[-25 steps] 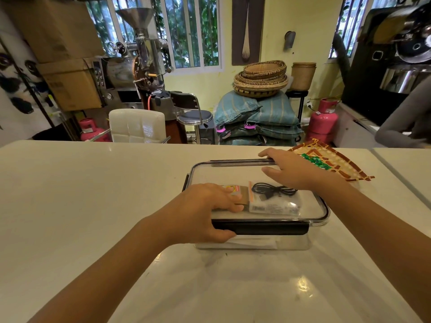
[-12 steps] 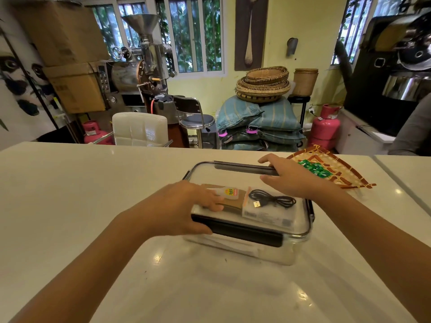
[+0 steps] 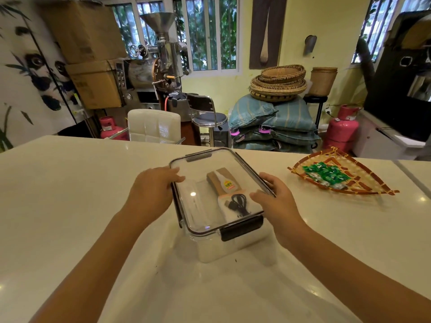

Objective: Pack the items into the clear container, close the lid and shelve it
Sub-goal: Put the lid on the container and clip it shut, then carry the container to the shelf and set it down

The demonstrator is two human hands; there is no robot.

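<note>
The clear container [image 3: 235, 249] stands on the white counter, one short end towards me. Its transparent lid [image 3: 198, 206] with dark latches lies on top. Through the lid I see a brown packet with a yellow label [image 3: 222, 181] and a bagged black cable [image 3: 238, 203]. My left hand [image 3: 152, 191] grips the lid's left long edge, thumb over the rim. My right hand [image 3: 274, 198] grips the right long edge. The near latch [image 3: 242, 228] is down against the container's end.
A woven fan-shaped tray [image 3: 363, 183] with green sachets [image 3: 326, 174] lies on the counter at the right. The white counter [image 3: 70, 206] spreads to the left and towards me. Behind its far edge stand a white chair [image 3: 154, 124], a stool, sacks and pink gas cylinders.
The container has been turned about a quarter turn on the counter, its short end now facing me. My hands moved from its near and far edges to its left and right long sides.
</note>
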